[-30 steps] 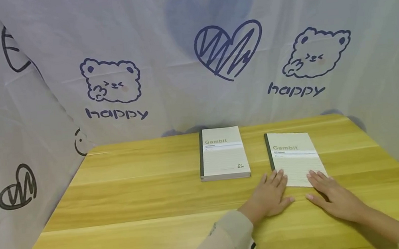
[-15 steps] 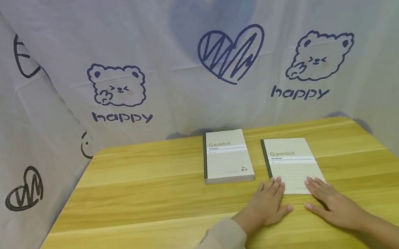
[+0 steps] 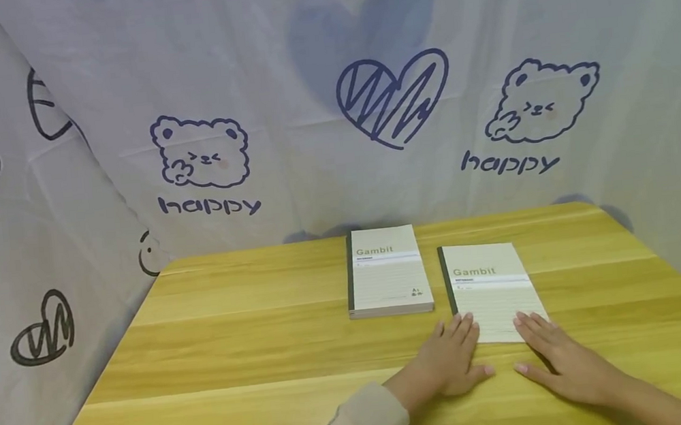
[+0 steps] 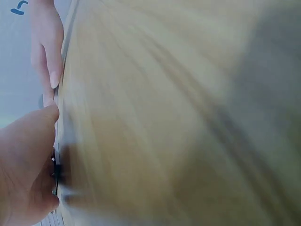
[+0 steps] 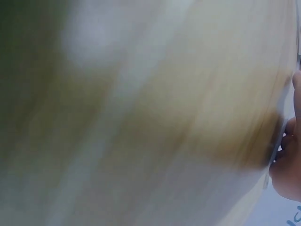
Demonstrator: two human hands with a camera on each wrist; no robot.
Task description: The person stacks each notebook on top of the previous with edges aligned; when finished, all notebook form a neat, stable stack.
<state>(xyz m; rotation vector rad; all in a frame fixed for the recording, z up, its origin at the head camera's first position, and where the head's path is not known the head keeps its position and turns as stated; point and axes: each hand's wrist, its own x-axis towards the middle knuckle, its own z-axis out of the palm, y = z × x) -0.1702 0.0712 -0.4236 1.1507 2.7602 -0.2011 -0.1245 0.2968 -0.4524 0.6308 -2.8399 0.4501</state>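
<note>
A pale Gambit notebook [image 3: 493, 293] with a dark spine lies on the wooden table, cover up, slightly turned. My left hand [image 3: 450, 359] rests at its near left corner, fingers straight and fingertips over the cover. At the near right corner my right hand [image 3: 560, 359] does the same, its fingers extended along the edge. Both thumbs stick out toward each other just in front of the notebook. To the left sits a thicker stack of matching notebooks [image 3: 388, 276]. In the left wrist view, the left hand [image 4: 28, 160] shows at the left edge.
The yellow wood-grain table [image 3: 235, 332] reaches back to a hanging cloth [image 3: 299, 107] printed with hearts and bears. More cloth [image 3: 7, 272] hangs along the left side. The stack stands near the table's back edge.
Both hands have slid the notebook leftward and a little toward me, narrowing the gap to the stack. The head view has tilted slightly. The stack stays put on the table.
</note>
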